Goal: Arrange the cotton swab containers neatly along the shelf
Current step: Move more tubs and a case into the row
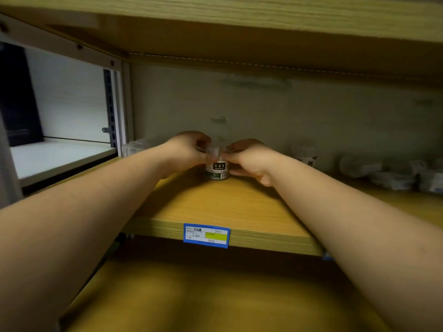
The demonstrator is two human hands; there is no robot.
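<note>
While the small clear round container (217, 169) (labelled dental floss) is being pinched by left hand (185, 149) and right hand (249, 159) on the wooden shelf (215, 204), toppling is being risked by uneven pressure.

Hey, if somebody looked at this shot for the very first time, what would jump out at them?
First, the left hand and right hand meeting at the back of the wooden shelf, around a small clear container labelled dental floss. Next, the blue price tag on the shelf's front edge. A blurred jumble of pale containers lies along the back wall on the right.
</note>
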